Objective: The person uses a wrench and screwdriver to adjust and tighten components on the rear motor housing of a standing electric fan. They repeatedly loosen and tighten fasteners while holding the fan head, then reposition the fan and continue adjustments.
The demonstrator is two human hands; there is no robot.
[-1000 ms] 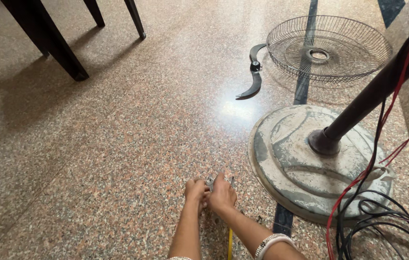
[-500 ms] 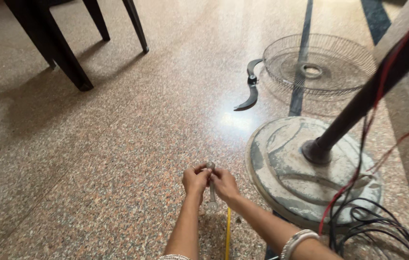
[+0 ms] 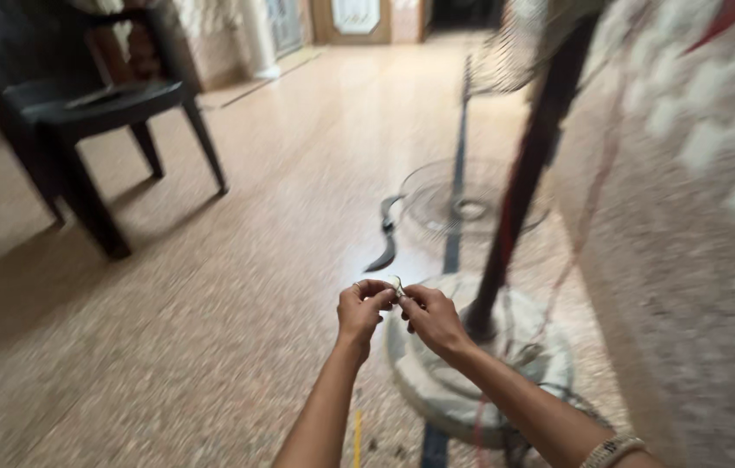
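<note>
A: Fingers first. What's in them?

B: Both sets of fingertips (image 3: 391,295) pressed together around one small pale piece (image 3: 396,282), light-coloured, maybe metal. Too blurred to say what it is. Left hand (image 3: 362,310) pinches it from the left, right hand (image 3: 430,317) from the right, thumbs and forefingers meeting on it.

A: Where's that piece?

B: Held up in the air between the two hands, in front of the round fan base (image 3: 450,381), above the floor.

A: Anything on the hands?

B: Ring on a left finger, beaded bracelet (image 3: 610,451) on the right wrist.

A: Outward?

B: Dark fan pole (image 3: 527,182) rises from the base just right of the hands. Red wire (image 3: 588,217) hangs beside the pole. Wire fan guard (image 3: 471,204) lies flat on the speckled floor (image 3: 211,329) past the base, a curved dark blade (image 3: 385,247) just left of it. Dark chair (image 3: 81,121) well apart at far left. Patterned wall (image 3: 714,173) on the right.
</note>
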